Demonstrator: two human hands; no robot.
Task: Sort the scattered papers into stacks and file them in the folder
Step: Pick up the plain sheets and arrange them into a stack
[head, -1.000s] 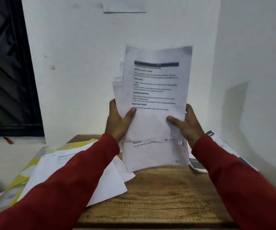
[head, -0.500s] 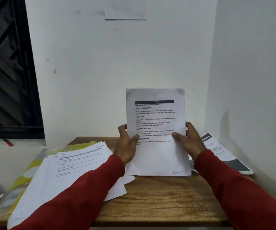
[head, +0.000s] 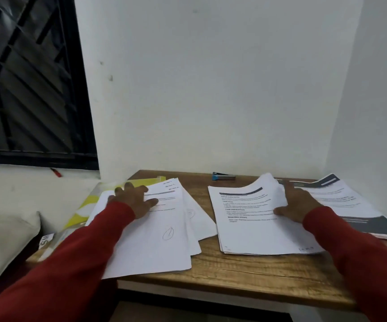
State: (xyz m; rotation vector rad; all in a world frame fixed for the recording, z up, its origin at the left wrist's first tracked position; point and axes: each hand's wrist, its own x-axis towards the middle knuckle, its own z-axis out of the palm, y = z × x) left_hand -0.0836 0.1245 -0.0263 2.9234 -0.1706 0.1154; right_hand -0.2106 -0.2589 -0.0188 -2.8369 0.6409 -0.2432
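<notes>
White walls meet in a corner behind a wooden table (head: 246, 270), with a dark barred window (head: 25, 77) at the left. Three groups of paper lie across the tabletop. At the left, a fanned pile of loose sheets (head: 155, 240) overhangs the near edge and partly covers a yellow folder (head: 88, 205) underneath it. In the middle sits a squared stack (head: 253, 231) of printed pages, its far right corner curling upward. At the right, touching the side wall, lies a third stack (head: 350, 205) with dark bands on its top page. A pale cushion (head: 4, 245) rests off the table's left side. The left hand (head: 134, 198), in a red sleeve, lies flat with fingers spread on the fanned pile. The right hand (head: 297, 205) grips the right edge of the middle stack, thumb on top. A small blue stapler (head: 222, 176) sits by the back wall.
</notes>
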